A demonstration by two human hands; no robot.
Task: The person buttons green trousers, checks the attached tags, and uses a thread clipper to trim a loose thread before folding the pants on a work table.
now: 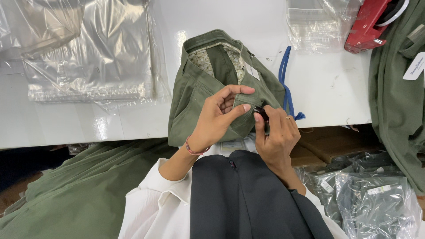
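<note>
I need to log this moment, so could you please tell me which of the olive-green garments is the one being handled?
The folded olive-green trousers on the white table, pinched by both hands; the other green garments lie untouched at the sides.

Folded green trousers (pixel 199 95) are matt woven cloth with a patterned lining. The white bench (pixel 110 119) is smooth and glossy. Clear plastic bags (pixel 88 53) gleam, crinkled; the red tape dispenser (pixel 367 26) is shiny plastic.

Left hand (pixel 217 117): pinching fold of green trousers (pixel 199 88)
Right hand (pixel 276 132): gripping small black tool (pixel 262 116) against fabric
Table (pixel 327 88): white, clear bags (pixel 88 53), red tape dispenser (pixel 369 24)
</note>
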